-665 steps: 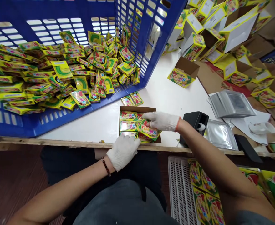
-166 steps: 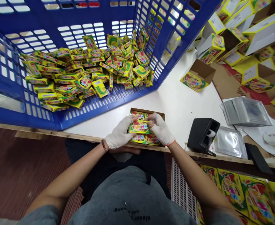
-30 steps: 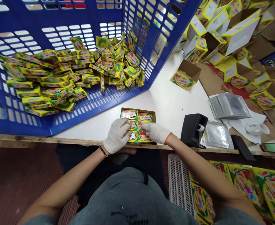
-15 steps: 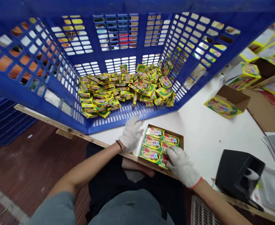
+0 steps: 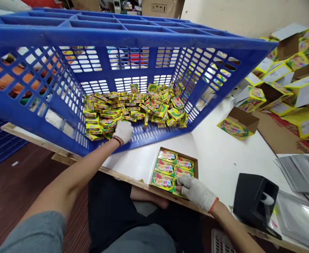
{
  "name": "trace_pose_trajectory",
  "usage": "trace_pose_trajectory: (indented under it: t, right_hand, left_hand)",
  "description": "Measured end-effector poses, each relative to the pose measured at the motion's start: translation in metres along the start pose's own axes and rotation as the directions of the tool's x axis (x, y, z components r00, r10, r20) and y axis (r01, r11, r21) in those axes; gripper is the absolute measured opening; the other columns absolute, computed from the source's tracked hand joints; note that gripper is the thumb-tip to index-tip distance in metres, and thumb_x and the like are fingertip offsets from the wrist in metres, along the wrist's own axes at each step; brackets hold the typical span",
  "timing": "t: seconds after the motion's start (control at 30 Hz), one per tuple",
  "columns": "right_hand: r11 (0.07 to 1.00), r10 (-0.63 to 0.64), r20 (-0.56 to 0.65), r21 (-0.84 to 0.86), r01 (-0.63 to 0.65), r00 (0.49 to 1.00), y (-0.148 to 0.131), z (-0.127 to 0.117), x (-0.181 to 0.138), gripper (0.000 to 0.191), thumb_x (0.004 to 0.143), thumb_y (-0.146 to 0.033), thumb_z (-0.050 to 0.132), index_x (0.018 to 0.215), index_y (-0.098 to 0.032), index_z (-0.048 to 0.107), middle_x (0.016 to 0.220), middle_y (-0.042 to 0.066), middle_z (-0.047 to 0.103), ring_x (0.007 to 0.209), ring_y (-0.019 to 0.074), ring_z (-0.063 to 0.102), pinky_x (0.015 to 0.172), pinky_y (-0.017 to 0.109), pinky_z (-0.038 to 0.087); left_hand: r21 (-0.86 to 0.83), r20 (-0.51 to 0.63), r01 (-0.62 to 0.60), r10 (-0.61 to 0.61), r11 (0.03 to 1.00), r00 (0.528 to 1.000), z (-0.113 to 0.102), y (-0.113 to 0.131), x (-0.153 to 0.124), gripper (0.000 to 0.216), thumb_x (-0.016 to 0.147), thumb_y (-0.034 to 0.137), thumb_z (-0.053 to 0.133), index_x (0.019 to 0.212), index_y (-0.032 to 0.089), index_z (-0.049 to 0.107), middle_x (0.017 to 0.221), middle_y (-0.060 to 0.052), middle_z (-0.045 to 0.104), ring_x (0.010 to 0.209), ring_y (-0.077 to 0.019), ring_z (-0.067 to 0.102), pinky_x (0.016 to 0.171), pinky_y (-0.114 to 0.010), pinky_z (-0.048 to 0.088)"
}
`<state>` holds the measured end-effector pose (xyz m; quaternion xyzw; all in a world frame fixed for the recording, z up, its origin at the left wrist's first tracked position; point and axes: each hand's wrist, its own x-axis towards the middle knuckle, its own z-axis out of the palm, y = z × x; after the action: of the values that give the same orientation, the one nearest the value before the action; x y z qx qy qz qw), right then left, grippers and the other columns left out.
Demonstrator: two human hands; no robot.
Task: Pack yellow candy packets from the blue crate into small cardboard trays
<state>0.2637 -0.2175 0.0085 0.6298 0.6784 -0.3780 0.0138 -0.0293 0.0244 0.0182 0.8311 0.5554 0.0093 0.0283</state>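
Note:
My left hand [image 5: 123, 132], in a white glove, reaches into the blue plastic crate [image 5: 112, 38] at the near edge of a pile of small yellow-green boxes [image 5: 154, 105]. Its fingers point away from me, and their tips are hidden. On the white table a shallow open carton [image 5: 195, 168] holds several flat "TWINS" boxes [image 5: 165, 167] in two columns, printed faces up. My gloved right hand [image 5: 196, 191] is at the carton's lower right corner. Its fingers are bent, with the bare tips pressed on the lower right box [image 5: 175, 189], which it partly covers.
Right of the crate stands an open printed carton [image 5: 235, 128]. More yellow cartons [image 5: 278, 84] are heaped behind it. A black tape dispenser [image 5: 254, 200] and clear plastic sheets [image 5: 299, 218] lie at the right. The table's wooden edge [image 5: 128, 181] runs before my lap.
My left hand has moved from beside the carton up and left into the crate, to the pile. My right hand has stayed at the carton's lower right corner. The view has tilted up.

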Motion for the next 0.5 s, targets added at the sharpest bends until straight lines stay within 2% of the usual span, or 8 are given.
trace_pose_trajectory:
  t: [0.1, 0.17, 0.23, 0.37, 0.5]
  right_hand:
    - [0.999, -0.005, -0.002, 0.040, 0.005, 1.000, 0.002, -0.002, -0.001, 0.015, 0.088, -0.024, 0.050, 0.074, -0.021, 0.052, 0.081, 0.002, 0.061, 0.078, 0.0170, 0.053, 0.069, 0.027, 0.037]
    - [0.999, -0.009, -0.004, 0.034, 0.009, 1.000, 0.003, -0.002, 0.001, 0.016, 0.087, -0.023, 0.049, 0.072, -0.021, 0.050, 0.081, 0.001, 0.060, 0.078, 0.0171, 0.053, 0.070, 0.027, 0.038]
    - [0.999, -0.001, -0.010, 0.032, 0.002, 1.000, 0.003, 0.000, 0.003, 0.016, 0.087, -0.023, 0.049, 0.071, -0.021, 0.049, 0.081, 0.002, 0.060, 0.078, 0.0170, 0.053, 0.070, 0.027, 0.038]
    - [0.999, 0.005, -0.062, 0.047, -0.002, 0.998, 0.006, 0.008, 0.004, 0.017, 0.089, -0.025, 0.046, 0.072, -0.021, 0.050, 0.084, 0.002, 0.061, 0.080, 0.0170, 0.054, 0.073, 0.028, 0.040]
    - [0.995, -0.043, -0.114, 0.086, 0.053, 0.993, 0.009, 0.010, -0.002, 0.021, 0.091, -0.029, 0.043, 0.074, -0.021, 0.051, 0.084, 0.004, 0.062, 0.082, 0.0188, 0.055, 0.075, 0.031, 0.042]
  left_hand:
    - [0.007, 0.004, -0.047, 0.047, 0.999, 0.999, 0.009, 0.007, -0.019, 0.024, 0.085, 0.033, 0.054, 0.089, 0.016, 0.070, 0.103, -0.017, 0.065, 0.102, -0.0292, 0.057, 0.087, -0.040, 0.036]
    - [0.042, -0.073, -0.008, 0.011, 0.999, 0.997, 0.009, 0.003, -0.021, 0.028, 0.086, 0.034, 0.054, 0.102, 0.016, 0.068, 0.113, -0.018, 0.063, 0.110, -0.0319, 0.053, 0.091, -0.043, 0.035]
    - [0.085, -0.113, 0.050, -0.040, 0.995, 0.993, 0.007, -0.007, -0.012, 0.030, 0.084, 0.028, 0.056, 0.109, 0.015, 0.065, 0.116, -0.021, 0.062, 0.115, -0.0356, 0.050, 0.096, -0.049, 0.032]
    - [0.109, -0.057, 0.065, -0.059, 0.992, 0.997, -0.001, -0.022, 0.013, 0.026, 0.081, 0.018, 0.056, 0.103, 0.010, 0.067, 0.105, -0.025, 0.066, 0.110, -0.0379, 0.053, 0.093, -0.051, 0.031]
    - [0.106, -0.077, 0.019, -0.011, 0.994, 0.997, -0.005, -0.021, 0.005, 0.021, 0.083, 0.019, 0.053, 0.095, 0.011, 0.068, 0.099, -0.023, 0.068, 0.107, -0.0371, 0.055, 0.094, -0.052, 0.032]
